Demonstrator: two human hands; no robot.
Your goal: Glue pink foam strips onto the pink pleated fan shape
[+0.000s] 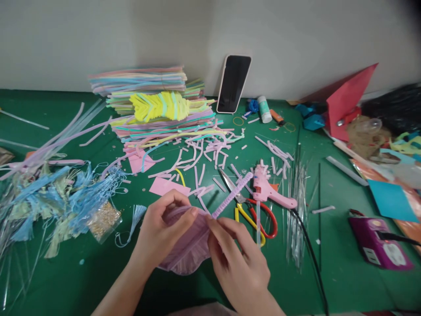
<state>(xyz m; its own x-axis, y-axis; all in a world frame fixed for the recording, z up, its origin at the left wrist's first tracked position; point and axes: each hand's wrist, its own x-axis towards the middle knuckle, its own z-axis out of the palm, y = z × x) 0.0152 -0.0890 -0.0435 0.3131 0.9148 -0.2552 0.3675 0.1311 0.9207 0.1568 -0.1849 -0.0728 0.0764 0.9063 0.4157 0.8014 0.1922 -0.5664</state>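
Observation:
Between my hands is a lilac hand fan (186,259) of sheer fabric with a fuzzy rim. Its wrapped stick handle (232,195) slants up and away to the right. My left hand (161,232) is closed on the far left part of the rim, thumb on top. My right hand (238,259) pinches the rim close to where the handle joins; its fingertips are partly hidden. Just beyond lie scissors (272,221) with red and yellow grips, and a pink glue gun (271,191) with a glue stick in it. Cut lilac pipe cleaner pieces (195,153) are scattered ahead.
Bundled pastel pipe cleaners (141,81) lie by the wall, near a leaning phone (234,83). Blue tassels (95,193) and a bag of small beads (104,221) are at left. Thin wires (296,219), a black cord (309,250) and a purple device (378,241) are at right.

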